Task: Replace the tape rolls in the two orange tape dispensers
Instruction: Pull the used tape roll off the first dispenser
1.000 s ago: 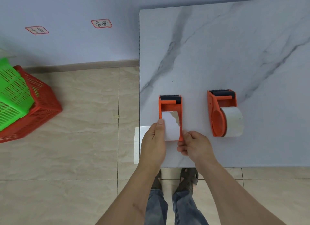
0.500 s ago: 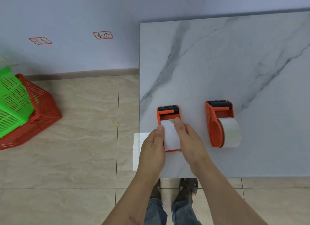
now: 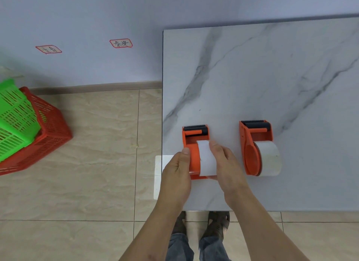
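Two orange tape dispensers lie on the marble table (image 3: 252,76) near its front edge. The left dispenser (image 3: 194,142) holds a white tape roll (image 3: 206,157). My left hand (image 3: 177,171) grips that dispenser's left side, thumb on its orange disc. My right hand (image 3: 226,163) clasps the white roll from the right, fingertips at the roll's top. The right dispenser (image 3: 252,144) lies untouched, with its own pale tape roll (image 3: 269,157) seated in it. Both dispensers have black serrated blades at their far ends.
A green basket (image 3: 13,116) sits nested in a red basket (image 3: 48,128) on the tiled floor at the left. A white block (image 3: 158,175) shows beneath the table's front left corner. My feet (image 3: 200,221) stand at the table's front edge.
My right hand moved from the dispenser's near end onto the white roll's right side. The dispenser has tilted so its orange left disc shows. The left hand stayed on it.
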